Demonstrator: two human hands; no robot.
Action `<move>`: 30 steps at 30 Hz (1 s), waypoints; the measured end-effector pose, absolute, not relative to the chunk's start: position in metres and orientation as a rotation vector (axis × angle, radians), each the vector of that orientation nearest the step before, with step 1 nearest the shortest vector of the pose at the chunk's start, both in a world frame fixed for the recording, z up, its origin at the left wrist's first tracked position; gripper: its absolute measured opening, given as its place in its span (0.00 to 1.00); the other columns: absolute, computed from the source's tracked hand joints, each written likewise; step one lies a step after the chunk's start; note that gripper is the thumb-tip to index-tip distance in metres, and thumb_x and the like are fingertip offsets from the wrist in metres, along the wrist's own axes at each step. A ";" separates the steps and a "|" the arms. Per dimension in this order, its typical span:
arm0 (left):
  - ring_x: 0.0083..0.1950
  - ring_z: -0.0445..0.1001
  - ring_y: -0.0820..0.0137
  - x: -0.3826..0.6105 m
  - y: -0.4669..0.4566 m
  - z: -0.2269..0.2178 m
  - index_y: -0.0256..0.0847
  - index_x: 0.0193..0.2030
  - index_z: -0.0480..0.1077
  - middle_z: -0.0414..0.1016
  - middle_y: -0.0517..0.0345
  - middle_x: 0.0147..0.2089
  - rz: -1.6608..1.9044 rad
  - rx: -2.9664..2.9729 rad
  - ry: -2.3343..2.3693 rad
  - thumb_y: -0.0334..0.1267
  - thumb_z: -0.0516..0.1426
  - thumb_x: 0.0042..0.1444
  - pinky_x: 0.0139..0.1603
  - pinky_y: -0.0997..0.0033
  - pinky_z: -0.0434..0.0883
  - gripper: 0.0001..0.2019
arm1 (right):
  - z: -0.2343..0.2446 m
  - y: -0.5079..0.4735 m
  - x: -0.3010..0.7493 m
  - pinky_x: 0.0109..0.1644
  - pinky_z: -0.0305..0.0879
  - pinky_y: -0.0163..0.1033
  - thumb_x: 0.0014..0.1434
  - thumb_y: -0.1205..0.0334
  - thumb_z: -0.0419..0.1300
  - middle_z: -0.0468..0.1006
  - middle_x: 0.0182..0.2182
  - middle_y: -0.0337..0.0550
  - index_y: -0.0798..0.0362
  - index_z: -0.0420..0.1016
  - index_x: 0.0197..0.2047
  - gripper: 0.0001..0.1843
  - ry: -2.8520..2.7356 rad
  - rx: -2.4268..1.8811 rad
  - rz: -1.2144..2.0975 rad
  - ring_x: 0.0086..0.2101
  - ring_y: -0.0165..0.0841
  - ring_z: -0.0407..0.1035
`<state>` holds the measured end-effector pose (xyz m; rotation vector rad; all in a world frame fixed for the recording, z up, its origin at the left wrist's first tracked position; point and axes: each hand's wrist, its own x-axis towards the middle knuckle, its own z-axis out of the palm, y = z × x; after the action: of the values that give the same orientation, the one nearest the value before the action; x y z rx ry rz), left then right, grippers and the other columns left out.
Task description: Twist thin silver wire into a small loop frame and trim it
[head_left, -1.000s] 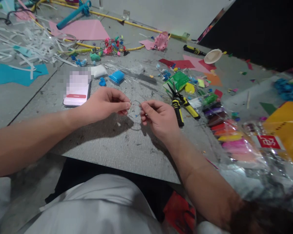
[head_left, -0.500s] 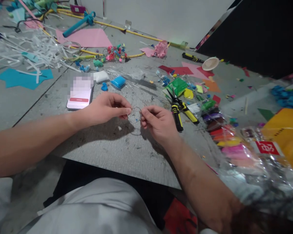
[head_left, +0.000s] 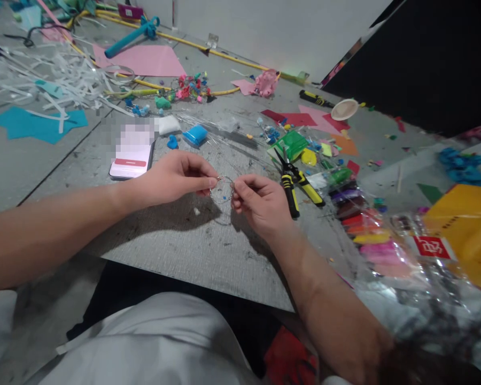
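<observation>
A thin wire loop (head_left: 222,190) hangs just above the grey board (head_left: 176,240) between my two hands. My left hand (head_left: 172,177) pinches the loop's left side with thumb and fingertips closed. My right hand (head_left: 260,203) is closed in a loose fist, pinching the loop's right side. Yellow-and-black pliers (head_left: 294,182) lie on the board just right of my right hand. A phone (head_left: 131,155) lies beyond my left wrist.
Packs of coloured clay (head_left: 364,224) in clear wrap lie at the right, with a yellow sheet (head_left: 465,224). Blue clay (head_left: 194,135), a green packet (head_left: 292,143), pink paper (head_left: 144,59), white paper strips (head_left: 44,80) and yellow rods litter the floor beyond.
Both hands stay pinched on the wire loop; my right hand has shifted slightly closer to the left. The view has drifted a little.
</observation>
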<state>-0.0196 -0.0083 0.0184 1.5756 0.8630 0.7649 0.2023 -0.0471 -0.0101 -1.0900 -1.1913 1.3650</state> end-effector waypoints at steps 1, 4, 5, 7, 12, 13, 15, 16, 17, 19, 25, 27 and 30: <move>0.32 0.80 0.70 -0.020 -0.008 0.018 0.36 0.37 0.81 0.82 0.54 0.30 0.763 1.568 0.861 0.40 0.68 0.57 0.37 0.70 0.80 0.09 | -0.010 -0.047 0.202 0.25 0.66 0.34 0.52 0.44 0.77 0.75 0.23 0.35 0.50 0.81 0.32 0.19 -1.187 -1.102 1.359 0.23 0.27 0.68; 0.32 0.80 0.70 -0.019 -0.008 0.017 0.36 0.37 0.81 0.82 0.54 0.30 0.763 1.540 0.857 0.38 0.68 0.57 0.38 0.70 0.80 0.07 | -0.010 -0.047 0.202 0.24 0.67 0.34 0.52 0.44 0.77 0.75 0.22 0.35 0.50 0.81 0.32 0.19 -1.187 -1.123 1.344 0.23 0.27 0.68; 0.32 0.80 0.70 -0.019 -0.008 0.017 0.36 0.37 0.81 0.82 0.54 0.30 0.765 1.537 0.856 0.37 0.67 0.57 0.38 0.70 0.79 0.06 | -0.010 -0.048 0.202 0.24 0.67 0.34 0.51 0.44 0.77 0.75 0.22 0.35 0.50 0.81 0.32 0.19 -1.188 -1.123 1.340 0.23 0.27 0.68; 0.32 0.80 0.70 -0.019 -0.008 0.017 0.36 0.37 0.81 0.81 0.54 0.30 0.765 1.542 0.863 0.37 0.67 0.58 0.38 0.70 0.79 0.06 | -0.009 -0.048 0.202 0.24 0.67 0.34 0.51 0.44 0.77 0.76 0.22 0.36 0.51 0.82 0.32 0.20 -1.189 -1.124 1.330 0.23 0.28 0.69; 0.31 0.79 0.71 -0.019 -0.008 0.017 0.37 0.36 0.81 0.81 0.55 0.29 0.759 1.554 0.874 0.37 0.67 0.57 0.37 0.71 0.79 0.05 | -0.007 -0.047 0.201 0.22 0.67 0.34 0.51 0.43 0.77 0.76 0.23 0.37 0.51 0.83 0.32 0.20 -1.210 -1.127 1.309 0.23 0.28 0.69; 0.31 0.79 0.71 -0.019 -0.008 0.017 0.37 0.36 0.81 0.81 0.55 0.29 0.761 1.555 0.873 0.37 0.66 0.57 0.37 0.71 0.79 0.05 | -0.007 -0.047 0.201 0.22 0.66 0.34 0.51 0.43 0.77 0.77 0.23 0.37 0.51 0.83 0.32 0.20 -1.214 -1.123 1.310 0.23 0.28 0.69; 0.31 0.79 0.71 -0.019 -0.007 0.016 0.37 0.36 0.81 0.81 0.54 0.30 0.762 1.561 0.873 0.37 0.66 0.57 0.37 0.71 0.79 0.05 | -0.007 -0.047 0.201 0.22 0.66 0.34 0.50 0.43 0.78 0.77 0.23 0.37 0.51 0.83 0.31 0.20 -1.210 -1.117 1.320 0.23 0.28 0.69; 0.31 0.79 0.71 -0.019 -0.007 0.016 0.37 0.36 0.81 0.81 0.54 0.30 0.760 1.564 0.873 0.37 0.66 0.57 0.37 0.70 0.79 0.05 | -0.006 -0.047 0.201 0.22 0.66 0.34 0.50 0.43 0.78 0.76 0.23 0.37 0.51 0.82 0.32 0.20 -1.206 -1.118 1.329 0.23 0.28 0.69; 0.32 0.79 0.71 -0.019 -0.007 0.016 0.38 0.36 0.81 0.81 0.54 0.30 0.757 1.568 0.873 0.38 0.66 0.57 0.37 0.70 0.79 0.06 | -0.006 -0.047 0.201 0.22 0.66 0.34 0.49 0.43 0.78 0.76 0.23 0.37 0.51 0.82 0.32 0.21 -1.201 -1.120 1.342 0.23 0.28 0.69; 0.32 0.79 0.71 -0.020 -0.007 0.015 0.38 0.36 0.80 0.81 0.54 0.30 0.746 1.580 0.868 0.38 0.67 0.57 0.38 0.71 0.79 0.06 | -0.005 -0.047 0.201 0.22 0.65 0.33 0.49 0.43 0.78 0.76 0.23 0.36 0.51 0.82 0.32 0.21 -1.193 -1.122 1.382 0.22 0.27 0.69; 0.31 0.79 0.71 -0.019 -0.008 0.017 0.37 0.35 0.80 0.80 0.55 0.29 0.733 1.588 0.850 0.39 0.67 0.57 0.37 0.70 0.79 0.08 | 0.000 -0.047 0.201 0.20 0.56 0.29 0.45 0.45 0.80 0.74 0.22 0.33 0.52 0.79 0.29 0.23 -1.133 -1.065 1.563 0.20 0.23 0.65; 0.30 0.78 0.71 -0.019 -0.009 0.018 0.36 0.35 0.80 0.80 0.55 0.29 0.731 1.567 0.836 0.40 0.68 0.56 0.36 0.71 0.79 0.08 | 0.000 -0.047 0.201 0.20 0.56 0.29 0.44 0.45 0.81 0.74 0.21 0.33 0.52 0.78 0.29 0.23 -1.112 -1.050 1.617 0.19 0.22 0.64; 0.30 0.79 0.71 -0.019 -0.010 0.018 0.37 0.36 0.80 0.80 0.56 0.29 0.726 1.545 0.831 0.40 0.69 0.54 0.35 0.72 0.79 0.09 | -0.001 -0.047 0.201 0.22 0.59 0.30 0.43 0.46 0.82 0.74 0.21 0.32 0.52 0.78 0.31 0.24 -1.090 -1.021 1.660 0.20 0.23 0.64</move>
<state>-0.0190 -0.0104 0.0184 1.5446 0.8313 0.7265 0.2008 -0.0469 -0.0014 -1.0205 -1.0900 1.6602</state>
